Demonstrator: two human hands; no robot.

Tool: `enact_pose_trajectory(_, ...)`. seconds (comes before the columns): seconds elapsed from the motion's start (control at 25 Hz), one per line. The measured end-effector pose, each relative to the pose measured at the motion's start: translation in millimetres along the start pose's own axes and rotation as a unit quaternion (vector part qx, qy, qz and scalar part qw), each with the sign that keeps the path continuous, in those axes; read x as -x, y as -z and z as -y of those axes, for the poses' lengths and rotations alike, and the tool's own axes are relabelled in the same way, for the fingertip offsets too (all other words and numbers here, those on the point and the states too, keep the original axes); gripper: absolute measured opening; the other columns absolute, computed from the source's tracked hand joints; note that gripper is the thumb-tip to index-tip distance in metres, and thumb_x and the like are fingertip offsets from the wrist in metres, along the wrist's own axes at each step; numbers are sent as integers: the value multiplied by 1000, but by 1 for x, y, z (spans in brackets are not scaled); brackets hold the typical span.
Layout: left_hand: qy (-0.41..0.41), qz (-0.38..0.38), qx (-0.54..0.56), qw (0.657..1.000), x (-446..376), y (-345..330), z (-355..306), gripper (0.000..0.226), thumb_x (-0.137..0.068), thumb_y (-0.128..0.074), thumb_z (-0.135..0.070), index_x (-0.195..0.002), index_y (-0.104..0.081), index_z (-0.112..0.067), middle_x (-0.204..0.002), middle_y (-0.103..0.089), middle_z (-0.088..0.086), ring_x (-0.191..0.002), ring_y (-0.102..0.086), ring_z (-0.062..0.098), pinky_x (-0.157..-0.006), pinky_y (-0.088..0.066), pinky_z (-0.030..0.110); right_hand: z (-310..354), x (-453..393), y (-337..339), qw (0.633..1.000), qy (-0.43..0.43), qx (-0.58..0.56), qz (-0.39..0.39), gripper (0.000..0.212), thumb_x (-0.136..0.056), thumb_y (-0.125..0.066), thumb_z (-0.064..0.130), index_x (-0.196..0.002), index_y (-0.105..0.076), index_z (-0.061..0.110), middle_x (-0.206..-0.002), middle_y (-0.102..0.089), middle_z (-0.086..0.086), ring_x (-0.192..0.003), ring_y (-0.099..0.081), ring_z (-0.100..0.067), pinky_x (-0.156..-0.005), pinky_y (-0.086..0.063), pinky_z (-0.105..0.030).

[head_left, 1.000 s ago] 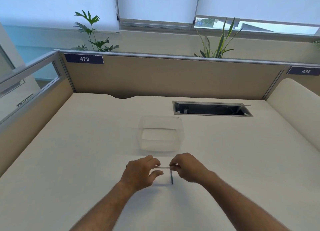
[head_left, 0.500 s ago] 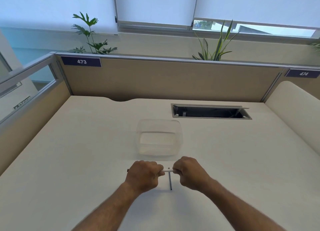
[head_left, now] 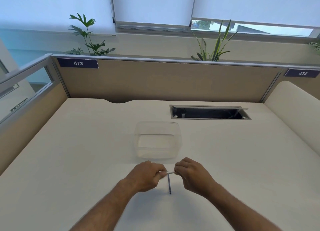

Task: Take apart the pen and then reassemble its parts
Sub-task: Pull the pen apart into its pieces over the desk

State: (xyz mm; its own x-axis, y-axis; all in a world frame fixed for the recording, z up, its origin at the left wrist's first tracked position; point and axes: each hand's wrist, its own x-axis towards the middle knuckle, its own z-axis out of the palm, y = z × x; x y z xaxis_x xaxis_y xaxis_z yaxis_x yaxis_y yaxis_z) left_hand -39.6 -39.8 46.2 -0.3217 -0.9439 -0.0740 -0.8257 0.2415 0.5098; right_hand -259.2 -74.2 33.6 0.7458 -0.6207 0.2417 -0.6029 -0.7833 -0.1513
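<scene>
Two bare forearms come in from the near edge of the white desk [head_left: 69, 161] and meet in front of the clear plastic container [head_left: 157, 141], which I take as the landmark. Nearest to the camera, on the desk just on the near side of the container, a thin dark rod [head_left: 169, 184] lies with its length pointing toward the person; it looks like the ink refill of the pen, but it is too small to be sure. Its far end passes under the white pen barrel [head_left: 170, 173], which the two hands hold level above the desk, close to the near wall of the container. The left hand [head_left: 145, 176] is curled, its fingertips pinching the left end of the barrel. The right hand [head_left: 192, 174] is also curled and grips the right end, so only a short white piece shows between them. The container stands empty, as far as I can see through its cloudy walls. Beyond it and to the right, a rectangular cable opening [head_left: 210, 112] is cut into the desk. Behind that rises the beige partition [head_left: 164, 81], with a dark label "473" [head_left: 78, 63] to the far left of the container and a label "474" [head_left: 302, 73] to the far right. Two green plants [head_left: 90, 38] stand behind the partition under the window blinds [head_left: 152, 5].
</scene>
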Motion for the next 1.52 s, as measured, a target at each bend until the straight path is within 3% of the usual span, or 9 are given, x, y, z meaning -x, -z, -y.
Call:
enact_pose_trajectory(0.16, -70, -68, -96, 991, -2, -7, 7, 30, -87, -55, -51, -94, -69, -26, -81, -70, -5, -71, -60, 18, -61, -50, 33, -5, -8, 11, 987, -83, -72, 117, 18, -96, -55, 24, -102, -70, 18, -106, -72, 3, -94, -63, -21, -79, -53, -36)
enact_pose_trajectory(0.32, -131, -125, -179, 967, -3, -16, 11, 39, -90, -39, -50, -80, -66, -25, -66, -63, -4, -50, -55, 21, -40, -45, 29, -9, -14, 17, 976, -94, -79, 178, 22, -99, -52, 26, -102, -71, 16, -100, -72, -2, -88, -62, -23, -77, -51, -39)
enact_pose_trajectory(0.52, -107, -138, -182, 968, -5, -16, 7, 31, -92, -44, -40, -79, -65, -21, -66, -64, -3, -49, -56, 23, -42, -43, 28, -3, -15, 14, 988, -106, -21, 106, 20, -92, -54, 18, -85, -72, 16, -79, -72, -3, -73, -54, -22, -63, -46, -35)
enact_pose_trajectory(0.92, 5, -5, -98, 995, -7, -7, 0, 20, -88, -51, -17, -92, -69, -25, -86, -72, 1, -76, -62, 22, -68, -54, 32, 7, -8, 16, 998, -35, 35, -25, 20, -61, -87, 17, -64, -67, 21, -62, -67, 10, -60, -59, -14, -43, -42, -22)
enact_pose_trajectory(1.0, 4, -8, -93, 996, -8, -8, 2, 20, -88, -51, -18, -92, -69, -25, -85, -73, 1, -75, -62, 21, -69, -55, 33, 8, -10, 20, 996, -79, 32, -13, 28, -63, -89, 29, -80, -67, 21, -77, -69, 11, -74, -61, -14, -50, -44, -23)
enact_pose_trajectory(1.12, -9, -22, -103, 994, -8, -9, 5, 21, -88, -49, -22, -92, -69, -25, -85, -74, 0, -74, -63, 21, -69, -56, 35, 7, -11, 28, 984, -136, -20, 114, 67, -81, -73, 45, -138, -47, 23, -137, -54, 8, -120, -52, -17, -86, -51, -32)
enact_pose_trajectory(1.2, -18, -35, -106, 994, -9, -8, 7, 23, -87, -46, -28, -91, -68, -24, -84, -73, 0, -73, -62, 22, -68, -55, 36, 8, -13, 31, 975, -123, -39, 183, 61, -93, -59, 46, -146, -38, 23, -148, -45, 6, -129, -46, -19, -98, -48, -38)
enact_pose_trajectory(1.32, -29, -43, -105, 993, -9, -8, 5, 23, -90, -46, -31, -88, -66, -22, -79, -72, 1, -68, -60, 22, -64, -54, 36, 9, -16, 32, 973, -108, -48, 200, 31, -102, -43, 34, -127, -57, 23, -124, -63, 2, -112, -55, -22, -87, -51, -40)
enact_pose_trajectory(1.52, -36, -47, -32, 998, -5, -6, 0, 22, -88, -58, -47, -94, -61, -26, -70, -63, -5, -62, -53, 18, -58, -47, 29, 10, -19, 30, 976, -122, 34, 180, 19, -97, -50, 28, -101, -68, 22, -92, -71, -4, -85, -61, -27, -64, -45, -35)
